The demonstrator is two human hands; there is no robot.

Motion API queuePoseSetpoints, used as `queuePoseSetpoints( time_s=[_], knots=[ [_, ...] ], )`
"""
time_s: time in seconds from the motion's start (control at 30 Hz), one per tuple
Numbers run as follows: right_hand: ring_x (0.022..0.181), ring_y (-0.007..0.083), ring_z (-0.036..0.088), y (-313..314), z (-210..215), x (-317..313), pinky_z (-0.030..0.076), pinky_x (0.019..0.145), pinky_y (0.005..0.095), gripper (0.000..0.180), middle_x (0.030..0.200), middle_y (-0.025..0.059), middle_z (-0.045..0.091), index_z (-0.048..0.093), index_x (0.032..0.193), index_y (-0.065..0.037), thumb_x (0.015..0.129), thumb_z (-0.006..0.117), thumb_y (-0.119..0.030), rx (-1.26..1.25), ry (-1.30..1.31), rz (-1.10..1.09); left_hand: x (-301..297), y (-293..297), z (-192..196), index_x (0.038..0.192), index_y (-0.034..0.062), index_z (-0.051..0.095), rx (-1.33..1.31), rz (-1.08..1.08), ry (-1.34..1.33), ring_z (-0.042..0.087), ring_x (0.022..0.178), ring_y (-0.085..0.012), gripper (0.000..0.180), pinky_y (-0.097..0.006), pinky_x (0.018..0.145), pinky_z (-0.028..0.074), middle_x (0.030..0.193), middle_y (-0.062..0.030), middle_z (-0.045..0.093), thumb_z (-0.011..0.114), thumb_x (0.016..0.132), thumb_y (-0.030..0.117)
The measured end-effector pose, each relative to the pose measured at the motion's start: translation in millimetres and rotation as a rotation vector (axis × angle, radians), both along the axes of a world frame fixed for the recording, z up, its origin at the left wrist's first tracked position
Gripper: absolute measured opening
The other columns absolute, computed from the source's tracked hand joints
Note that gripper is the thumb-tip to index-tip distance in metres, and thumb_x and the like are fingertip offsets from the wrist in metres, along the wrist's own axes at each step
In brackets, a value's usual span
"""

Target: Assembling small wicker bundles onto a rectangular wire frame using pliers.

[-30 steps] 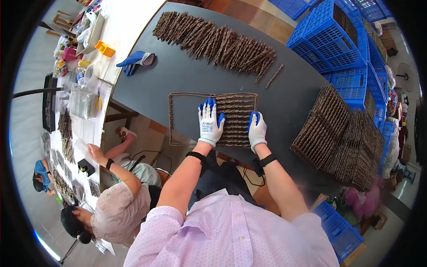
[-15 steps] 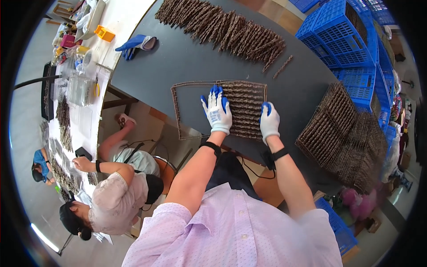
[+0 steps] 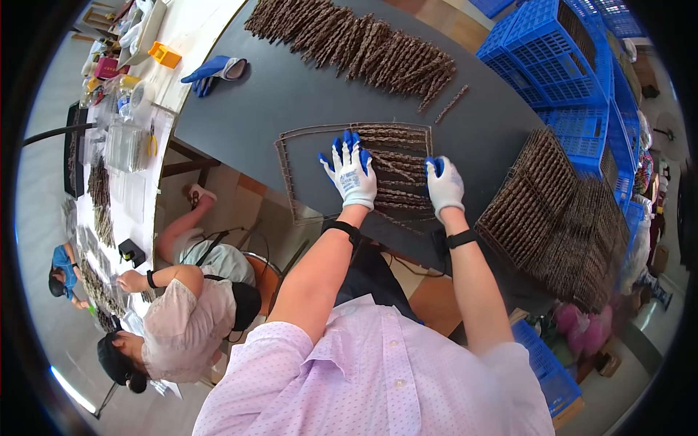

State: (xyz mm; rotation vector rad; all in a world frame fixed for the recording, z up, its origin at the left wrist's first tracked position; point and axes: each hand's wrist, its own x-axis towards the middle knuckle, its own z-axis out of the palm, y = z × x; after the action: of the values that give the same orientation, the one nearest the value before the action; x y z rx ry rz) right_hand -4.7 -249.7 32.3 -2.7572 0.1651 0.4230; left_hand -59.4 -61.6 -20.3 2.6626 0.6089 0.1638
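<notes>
A rectangular wire frame (image 3: 284, 174) lies on the dark table, with brown twisted strands (image 3: 400, 198) in rows across its right half. My left hand (image 3: 350, 173), in a white glove with blue fingertips, presses on the left ends of those strands, its fingers spread. At the frame's right edge is my right hand (image 3: 445, 185), gloved alike, fingers curled together; whatever is between them is hidden. Midway down the rows, a few strands sit askew with gaps around them. One thin strand slants out below the lower edge.
A long pile of twisted strands (image 3: 356, 47) spans the far side, one loose strand (image 3: 452, 104) beside it. Filled strand panels (image 3: 538, 203) are stacked at right, near blue crates (image 3: 552, 62). A spare blue glove (image 3: 212, 74) lies far left. A person (image 3: 193, 316) sits at the left table.
Strands in the middle of the frame have shifted out of their even rows, opening gaps. My right hand has turned slightly and moved a little lower; the left fingers are spread wider.
</notes>
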Motion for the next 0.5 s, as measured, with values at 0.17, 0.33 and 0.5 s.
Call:
queuePoseSetpoints(
  time_s=[0.17,0.33,0.5],
  knots=[
    [0.142,0.0341,0.032,40.0,57.7,3.9,0.023,0.117,0.0512,0.105,0.152,0.0175,0.037,0.034,0.15,-0.007,0.072,0.074,-0.064,-0.307,-0.104,0.779,-4.7,4.0,-1.4,0.148,0.016,0.044,-0.032,-0.028,0.019,0.026,0.147,-0.028,0.054,-0.057,0.121,0.001,0.159,-0.003,0.032,0.051,0.095,0.028],
    [0.15,0.0368,0.017,63.5,39.6,2.9,0.013,0.119,0.0562,0.123,0.162,0.0196,0.018,0.014,0.158,-0.01,0.067,0.079,-0.062,-0.442,0.228,1.034,-6.4,1.7,0.9,0.145,0.0134,0.047,-0.074,-0.049,0.01,0.026,0.147,-0.0295,0.052,-0.057,0.121,0.001,0.157,-0.0052,0.036,0.05,0.095,0.027],
    [0.148,0.0369,0.023,69.0,34.0,-1.6,0.023,0.116,0.0555,0.117,0.16,0.02,0.024,0.016,0.158,-0.01,0.071,0.08,-0.055,-0.46,0.218,1.018,-7.8,6.1,-0.7,0.142,0.0086,0.049,-0.121,-0.048,-0.072,0.031,0.145,-0.0299,0.05,-0.055,0.121,0.003,0.154,-0.007,0.042,0.049,0.093,0.023]
  ],
)
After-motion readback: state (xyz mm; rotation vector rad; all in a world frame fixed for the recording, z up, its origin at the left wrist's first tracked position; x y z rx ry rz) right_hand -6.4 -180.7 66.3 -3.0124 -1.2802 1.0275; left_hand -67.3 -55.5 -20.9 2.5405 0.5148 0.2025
